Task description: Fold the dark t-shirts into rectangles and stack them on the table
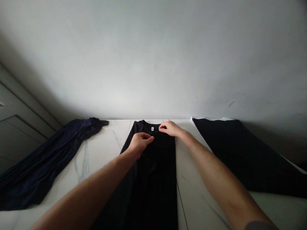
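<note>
A black shirt lies lengthwise in front of me, its neckline toward the wall and a small white label showing inside the collar. Over its upper left part is my left hand, fingers curled and thumb and index finger brought together; whether cloth is between them is hard to see. My right hand is at the right side of the collar, thumb and forefinger pinched at the black cloth. The shirt's right edge runs straight down below my right wrist.
A crumpled dark navy garment lies to the left. To the right a flat black cloth with a white edge lies on the white marbled surface. A pale wall rises behind, and a grey panelled door stands at far left.
</note>
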Available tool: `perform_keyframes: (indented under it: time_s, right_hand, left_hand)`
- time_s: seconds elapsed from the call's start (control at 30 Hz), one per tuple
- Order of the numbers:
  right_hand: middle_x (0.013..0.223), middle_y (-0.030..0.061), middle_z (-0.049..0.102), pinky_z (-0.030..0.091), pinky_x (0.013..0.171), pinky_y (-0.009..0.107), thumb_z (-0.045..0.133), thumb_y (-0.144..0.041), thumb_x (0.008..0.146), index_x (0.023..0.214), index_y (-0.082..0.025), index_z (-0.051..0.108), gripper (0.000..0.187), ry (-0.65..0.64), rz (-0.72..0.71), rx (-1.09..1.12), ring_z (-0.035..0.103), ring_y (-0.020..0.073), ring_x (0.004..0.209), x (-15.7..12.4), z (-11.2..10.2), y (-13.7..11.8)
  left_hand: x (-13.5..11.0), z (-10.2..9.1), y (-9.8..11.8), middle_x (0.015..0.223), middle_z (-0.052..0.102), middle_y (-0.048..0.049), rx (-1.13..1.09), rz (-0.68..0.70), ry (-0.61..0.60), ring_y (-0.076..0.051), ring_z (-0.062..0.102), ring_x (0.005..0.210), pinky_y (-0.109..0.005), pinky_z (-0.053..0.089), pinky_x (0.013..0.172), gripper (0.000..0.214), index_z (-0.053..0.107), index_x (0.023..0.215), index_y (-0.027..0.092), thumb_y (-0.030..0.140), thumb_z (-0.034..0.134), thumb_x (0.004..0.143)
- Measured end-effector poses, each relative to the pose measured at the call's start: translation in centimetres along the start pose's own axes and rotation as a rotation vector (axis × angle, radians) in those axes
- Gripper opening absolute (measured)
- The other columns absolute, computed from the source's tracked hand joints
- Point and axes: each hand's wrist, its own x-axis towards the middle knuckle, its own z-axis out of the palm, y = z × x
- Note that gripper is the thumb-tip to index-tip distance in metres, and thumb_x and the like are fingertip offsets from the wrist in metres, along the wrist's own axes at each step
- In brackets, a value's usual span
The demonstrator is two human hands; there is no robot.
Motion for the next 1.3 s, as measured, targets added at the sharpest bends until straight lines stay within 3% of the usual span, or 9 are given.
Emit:
perform_keyframes:
  time_s: [0.1,0.23,0.37,0.47,0.67,1.0,1.13,1.2,1.3]
  right_hand:
    - [0.082,0.0030,0.076,0.044,0.072,0.026,0.065,-0.034,0.089,0.082,-0.021,0.076,0.019,0.025,0.035,0.021,0.065,0.0178,0.078,0.1,0.1,0.2]
    - [0.072,-0.0006,0.068,0.038,0.063,0.025,0.057,-0.037,0.091,0.075,-0.019,0.068,0.027,0.105,0.076,0.137,0.057,0.0150,0.067,0.3,0.2,0.7]
    - [0.073,-0.0004,0.066,0.041,0.065,0.025,0.057,-0.043,0.088,0.077,-0.019,0.064,0.027,0.177,0.067,0.315,0.056,0.0156,0.069,0.2,0.5,1.4]
    - [0.081,0.0020,0.068,0.046,0.070,0.027,0.058,-0.049,0.086,0.087,-0.020,0.065,0.030,0.194,0.041,0.433,0.059,0.0170,0.074,0.1,0.5,1.7]
    - [0.094,0.0064,0.075,0.049,0.088,0.034,0.058,-0.053,0.088,0.090,-0.019,0.071,0.036,0.111,-0.014,0.509,0.066,0.0219,0.090,0.0,0.0,2.2]
    - [0.084,0.0017,0.074,0.047,0.078,0.030,0.077,-0.035,0.080,0.089,-0.024,0.072,0.015,0.239,0.140,0.132,0.067,0.0198,0.083,-0.1,1.9,1.2]
    - [0.084,0.0020,0.074,0.047,0.084,0.033,0.080,-0.034,0.078,0.089,-0.026,0.073,0.015,0.302,0.108,0.014,0.065,0.0227,0.091,-0.1,2.0,1.0]
    - [0.089,0.0042,0.076,0.047,0.086,0.034,0.074,-0.034,0.084,0.091,-0.024,0.073,0.012,0.360,0.100,0.010,0.066,0.0231,0.093,0.1,1.8,1.5]
    - [0.095,0.0071,0.077,0.049,0.086,0.032,0.060,-0.027,0.092,0.092,-0.022,0.074,0.015,0.457,0.141,0.006,0.067,0.0219,0.092,0.3,1.3,2.6]
  left_hand:
    - [-0.3,0.0,0.3,0.070,0.064,0.0023,0.031,0.022,0.013,-0.010,0.057,0.056,-0.021,0.043,0.052,0.028,0.075,0.095,0.018,0.010,0.080,0.069]
    - [-0.7,-0.7,0.3,0.071,0.068,0.0020,0.203,0.108,-0.035,-0.011,0.056,0.053,-0.023,0.045,0.053,0.046,0.074,0.119,0.021,0.008,0.072,0.074]
    - [-0.8,-1.3,-0.1,0.101,0.076,-0.0067,0.347,0.221,0.056,-0.020,0.071,0.085,-0.029,0.056,0.075,0.053,0.071,0.127,0.019,0.010,0.074,0.075]
    - [-1.0,-1.2,-0.2,0.117,0.075,-0.0102,0.409,0.253,0.107,-0.026,0.070,0.107,-0.035,0.055,0.092,0.051,0.070,0.126,0.017,0.012,0.075,0.076]
    - [-1.3,-0.7,0.1,0.126,0.072,-0.0133,0.485,0.250,0.188,-0.028,0.065,0.121,-0.038,0.047,0.108,0.044,0.070,0.124,0.014,0.014,0.073,0.080]
    - [0.4,-1.6,-1.9,0.136,0.066,-0.0175,0.576,0.155,0.129,-0.031,0.059,0.131,-0.041,0.042,0.112,0.050,0.065,0.128,0.011,0.011,0.072,0.079]
    - [-0.1,-1.8,-2.0,0.135,0.065,-0.0174,0.685,0.247,0.132,-0.031,0.058,0.131,-0.040,0.042,0.113,0.052,0.062,0.132,0.011,0.015,0.071,0.080]
    - [-0.6,-1.9,-1.8,0.134,0.063,-0.0165,0.785,0.302,0.162,-0.031,0.060,0.127,-0.041,0.045,0.109,0.057,0.058,0.138,0.014,0.018,0.069,0.081]
    - [-1.4,-2.1,-1.7,0.144,0.056,-0.0128,0.921,0.522,0.158,-0.028,0.056,0.130,-0.042,0.044,0.111,0.056,0.052,0.146,0.023,0.015,0.054,0.090]
